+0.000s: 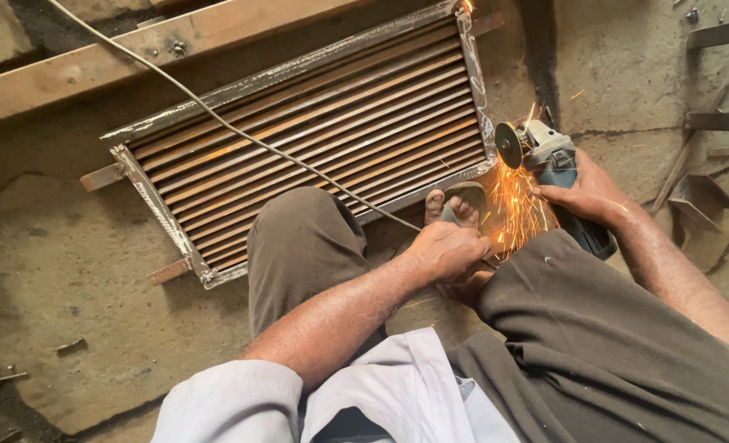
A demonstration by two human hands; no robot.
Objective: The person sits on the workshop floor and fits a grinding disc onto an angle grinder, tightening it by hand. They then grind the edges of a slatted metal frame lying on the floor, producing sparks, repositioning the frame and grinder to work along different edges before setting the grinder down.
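Observation:
A rusty metal louvre frame (315,131) lies flat on the concrete floor in front of me. My right hand (586,193) grips a blue and grey angle grinder (549,160). Its disc (509,144) touches the frame's near right corner, and orange sparks (516,209) spray toward my legs. My left hand (446,250) is closed near my foot, holding the grinder's pale cable (217,123), which runs across the frame to the upper left. My sandalled foot (456,207) rests against the frame's edge.
A long wooden beam (93,66) lies beyond the frame at the upper left. Metal angle offcuts (701,197) and bars lie on the floor at the right. Small scraps (69,346) sit at the lower left.

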